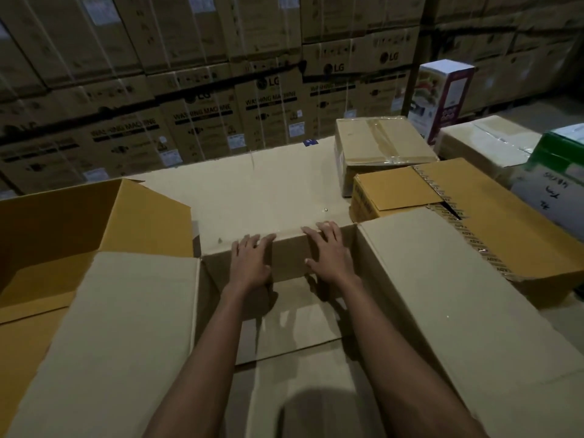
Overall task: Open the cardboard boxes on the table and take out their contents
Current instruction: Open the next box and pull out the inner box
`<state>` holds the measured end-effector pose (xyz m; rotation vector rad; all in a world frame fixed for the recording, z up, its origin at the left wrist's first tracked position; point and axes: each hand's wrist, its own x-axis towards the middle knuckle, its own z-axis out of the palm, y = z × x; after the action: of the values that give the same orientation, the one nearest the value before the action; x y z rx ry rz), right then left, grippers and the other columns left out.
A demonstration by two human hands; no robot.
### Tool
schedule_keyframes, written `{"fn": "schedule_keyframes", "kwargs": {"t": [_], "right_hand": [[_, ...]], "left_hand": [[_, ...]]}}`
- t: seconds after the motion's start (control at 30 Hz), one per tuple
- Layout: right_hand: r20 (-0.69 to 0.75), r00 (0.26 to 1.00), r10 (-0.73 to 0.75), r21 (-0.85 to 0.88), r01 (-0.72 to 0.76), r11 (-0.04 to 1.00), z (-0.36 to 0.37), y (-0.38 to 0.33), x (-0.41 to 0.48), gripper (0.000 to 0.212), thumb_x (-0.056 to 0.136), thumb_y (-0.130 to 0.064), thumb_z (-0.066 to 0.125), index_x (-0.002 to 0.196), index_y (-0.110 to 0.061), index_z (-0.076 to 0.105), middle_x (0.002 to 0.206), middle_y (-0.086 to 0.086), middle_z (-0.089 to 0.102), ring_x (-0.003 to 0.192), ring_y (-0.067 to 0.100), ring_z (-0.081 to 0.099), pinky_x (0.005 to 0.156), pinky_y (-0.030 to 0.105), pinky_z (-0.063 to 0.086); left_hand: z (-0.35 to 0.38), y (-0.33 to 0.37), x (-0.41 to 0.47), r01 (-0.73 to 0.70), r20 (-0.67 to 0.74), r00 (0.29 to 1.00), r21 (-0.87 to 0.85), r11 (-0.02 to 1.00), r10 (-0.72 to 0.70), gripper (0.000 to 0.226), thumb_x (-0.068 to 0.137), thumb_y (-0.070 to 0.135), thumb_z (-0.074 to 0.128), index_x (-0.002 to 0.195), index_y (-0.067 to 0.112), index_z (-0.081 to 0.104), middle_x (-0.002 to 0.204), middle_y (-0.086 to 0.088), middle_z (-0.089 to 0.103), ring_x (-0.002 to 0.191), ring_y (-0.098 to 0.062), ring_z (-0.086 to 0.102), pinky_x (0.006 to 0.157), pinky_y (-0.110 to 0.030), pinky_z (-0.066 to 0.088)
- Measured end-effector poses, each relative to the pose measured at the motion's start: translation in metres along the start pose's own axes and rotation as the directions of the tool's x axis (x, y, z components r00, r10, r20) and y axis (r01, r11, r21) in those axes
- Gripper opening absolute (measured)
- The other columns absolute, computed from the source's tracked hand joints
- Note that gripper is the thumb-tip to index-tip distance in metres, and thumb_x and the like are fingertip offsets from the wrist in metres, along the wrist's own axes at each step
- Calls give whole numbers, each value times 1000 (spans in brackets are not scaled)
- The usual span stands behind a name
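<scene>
- Two boxes opened so far: large central cardboard box (pixel 442 295), lower middle of frame, side flaps splayed flat; yellow-lined box (pixel 63 235) at left edge, flaps up.
- No contents visible in either; central floor partly hidden by forearms, left interior dark and cropped.
- Probably still to do: printed-tape box (pixel 489 222) at right, only partly opened; sealed taped box (pixel 382 147) behind it, upper right.
- Left hand (pixel 251 263) and right hand (pixel 330 254) apart, fingers straight, flat against central box's far side, gripping nothing.
</scene>
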<state>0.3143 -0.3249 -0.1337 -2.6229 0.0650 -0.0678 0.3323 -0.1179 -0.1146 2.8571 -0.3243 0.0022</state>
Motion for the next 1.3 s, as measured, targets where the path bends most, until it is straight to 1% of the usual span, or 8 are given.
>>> {"fn": "schedule_keyframes", "kwargs": {"t": [0.17, 0.37, 0.57, 0.7, 0.87, 1.07, 1.17, 1.3], "right_hand": [[68, 997, -22, 157, 11, 987, -32, -13, -13, 61, 95, -39, 71, 151, -37, 48, 170, -2, 22, 158, 22, 9, 122, 63, 25], [-48, 991, -127, 239, 135, 961, -77, -19, -74, 48, 94, -43, 72, 140, -37, 60, 166, -1, 33, 154, 20, 24, 124, 51, 26], [-248, 953, -174, 282, 243, 928, -92, -18, -169, 37, 97, -46, 67, 134, -40, 65, 151, -6, 50, 137, 4, 38, 110, 29, 34], [-366, 926, -94, 334, 226, 915, -93, 2, -240, 29, 99, -33, 70, 127, -27, 71, 127, -6, 66, 121, 12, 60, 102, 39, 52], [-457, 889, 34, 265, 100, 959, -80, 38, -303, 26, 98, -28, 70, 124, -26, 71, 125, -4, 67, 117, 15, 59, 98, 47, 54], [-605, 761, 234, 132, -194, 972, -51, 51, -353, 48, 88, -28, 76, 134, -29, 60, 140, 8, 48, 129, 28, 43, 103, 50, 43], [-639, 578, 508, 400, -314, 861, -36, 42, -378, 77, 79, -22, 86, 144, -26, 44, 149, 16, 29, 131, 33, 38, 101, 46, 50], [-329, 458, 826, 800, -330, 501, -27, 28, -396, 90, 83, -29, 85, 153, -17, 30, 158, 18, 25, 126, 26, 44, 94, 37, 50]], "left_hand": [[-29, 13, -34, 7, -124, 991, -303, 953, -46, 73, 87, 5, 63, 153, 28, 40, 141, -10, 51, 138, -30, 40, 115, -48, 36], [-72, 21, -125, -26, -234, 969, -432, 902, -84, 62, 92, 22, 71, 149, 26, 47, 143, -10, 53, 139, -29, 39, 115, -48, 36], [-93, 56, -248, -104, -345, 869, -829, 550, -356, 37, 93, 10, 71, 128, 22, 65, 120, 5, 70, 112, -3, 64, 86, -22, 56], [-66, 69, -336, -70, -294, 752, -925, 372, -590, 20, 91, 8, 74, 102, 23, 70, 96, 6, 72, 93, -11, 67, 77, -19, 55], [-9, 69, -406, 150, -348, 701, -781, 606, -623, 25, 86, 11, 76, 88, 34, 65, 91, 15, 59, 83, -16, 60, 70, -29, 51], [1, 72, -432, 135, -377, 609, -818, 560, -698, 30, 90, 14, 73, 79, 29, 50, 80, -4, 51, 70, -26, 52, 71, -44, 50], [11, 67, -447, 224, -188, 572, -901, 372, -799, 36, 83, 21, 82, 96, 23, 48, 99, -7, 52, 87, -28, 53, 82, -49, 51], [12, 48, -449, 317, 172, 500, -948, -5, -849, 71, 79, 36, 86, 132, 15, 43, 133, -12, 53, 117, -27, 57, 90, -33, 48]]}}
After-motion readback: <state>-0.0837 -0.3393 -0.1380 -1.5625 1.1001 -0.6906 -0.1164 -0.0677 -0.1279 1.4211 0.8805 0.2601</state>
